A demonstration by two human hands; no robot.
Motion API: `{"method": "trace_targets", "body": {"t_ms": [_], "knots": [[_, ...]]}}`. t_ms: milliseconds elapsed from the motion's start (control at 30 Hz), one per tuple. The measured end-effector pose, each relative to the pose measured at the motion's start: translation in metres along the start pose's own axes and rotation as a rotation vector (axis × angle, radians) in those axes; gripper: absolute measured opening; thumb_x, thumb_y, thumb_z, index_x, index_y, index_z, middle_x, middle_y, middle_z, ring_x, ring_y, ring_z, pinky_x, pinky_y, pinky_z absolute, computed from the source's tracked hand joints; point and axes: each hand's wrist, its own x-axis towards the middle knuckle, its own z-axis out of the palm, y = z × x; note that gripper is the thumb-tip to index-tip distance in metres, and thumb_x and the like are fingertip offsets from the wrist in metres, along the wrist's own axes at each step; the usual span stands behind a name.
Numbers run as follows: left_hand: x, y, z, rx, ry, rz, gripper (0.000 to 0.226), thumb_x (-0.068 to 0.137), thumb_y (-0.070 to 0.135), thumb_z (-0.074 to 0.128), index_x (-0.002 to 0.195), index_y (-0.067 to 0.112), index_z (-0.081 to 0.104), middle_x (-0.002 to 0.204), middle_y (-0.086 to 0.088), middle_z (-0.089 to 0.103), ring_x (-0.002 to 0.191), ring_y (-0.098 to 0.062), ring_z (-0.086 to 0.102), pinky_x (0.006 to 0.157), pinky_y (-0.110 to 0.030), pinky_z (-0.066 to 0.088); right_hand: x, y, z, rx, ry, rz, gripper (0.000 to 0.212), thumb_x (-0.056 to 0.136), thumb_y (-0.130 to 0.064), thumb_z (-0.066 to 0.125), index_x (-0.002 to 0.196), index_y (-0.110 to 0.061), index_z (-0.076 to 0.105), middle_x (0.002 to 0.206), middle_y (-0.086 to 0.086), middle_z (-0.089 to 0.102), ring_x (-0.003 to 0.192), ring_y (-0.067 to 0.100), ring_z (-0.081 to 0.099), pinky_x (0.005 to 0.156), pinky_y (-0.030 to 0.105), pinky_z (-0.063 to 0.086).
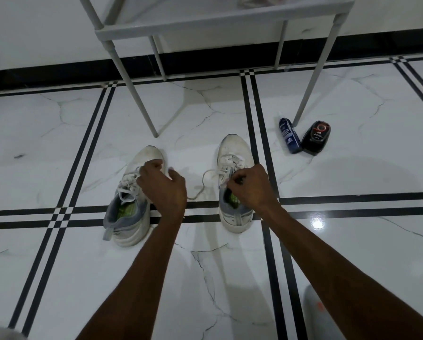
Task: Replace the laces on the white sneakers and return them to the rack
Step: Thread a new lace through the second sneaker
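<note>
Two white mesh sneakers [233, 182] on marble floor [353, 180], left hand [161, 185] loosely curled over one's laces, right hand [251, 186] pinching the other's lace [206, 181].

The left hand [161, 185] covers the right side and part of the laces of the left sneaker [129, 204], so its fingertips cannot be seen. The right hand [249, 186] hides the tongue and upper eyelets of the right sneaker [233, 182]; whether it pinches a lace is unclear. The rack [181, 28] is cut off by the top edge. Labels on the blue can [289, 136] and black container [316, 137] are too small to read
</note>
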Motion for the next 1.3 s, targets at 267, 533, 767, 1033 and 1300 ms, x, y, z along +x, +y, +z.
{"method": "trace_targets", "body": {"t_ms": [267,533,767,1033,1300], "knots": [[-0.035,0.021,0.029,-0.001,-0.569,0.195,0.003,0.092,0.025,0.070,0.090,0.026,0.071,0.112,0.008,0.063,0.116,-0.019,0.045,0.089,-0.037,0.031,0.001,-0.001,-0.003,-0.026,-0.081,0.023,0.023,0.089,-0.029,0.070,0.095,-0.008,0.078,0.080,0.001,0.063,0.098,0.018,0.054,0.087,0.029,0.047],[0.011,0.001,-0.006,0.263,-0.120,0.012,0.033,0.084,0.022,0.066,0.117,0.021,0.062,0.125,-0.007,0.057,0.121,-0.036,0.045,0.096,-0.049,0.039,0.005,0.004,-0.003,-0.001,-0.041,0.051,0.013,0.082,-0.025,0.074,0.083,-0.012,0.078,0.086,0.014,0.068,0.090,0.027,0.063,0.083,0.039,0.055],[-0.025,0.016,0.024,0.100,-0.529,0.207,0.010,0.084,0.016,0.070,0.084,0.027,0.070,0.105,0.007,0.065,0.114,-0.027,0.049,0.089,-0.043,0.033,0.004,0.004,-0.003,-0.011,-0.041,-0.007,0.019,0.085,-0.023,0.073,0.085,-0.005,0.078,0.074,0.010,0.066,0.093,0.035,0.060,0.084,0.045,0.053],[-0.012,0.010,0.011,-0.024,-0.348,0.326,0.017,0.095,0.021,0.063,0.111,0.020,0.067,0.114,0.002,0.066,0.113,-0.025,0.049,0.091,-0.037,0.037,0.005,0.000,-0.003,-0.043,-0.062,0.003,0.015,0.085,-0.023,0.072,0.091,-0.010,0.077,0.089,0.009,0.058,0.099,0.030,0.058,0.088,0.041,0.052],[-0.017,0.019,0.037,0.070,-0.702,0.235,0.028,0.093,0.040,0.055,0.103,0.021,0.073,0.102,0.003,0.076,0.100,-0.021,0.069,0.092,-0.048,0.051,0.006,0.014,-0.013,-0.022,-0.075,-0.146,0.012,0.084,-0.024,0.077,0.080,-0.013,0.079,0.078,0.005,0.072,0.083,0.019,0.062,0.076,0.029,0.048]]}}
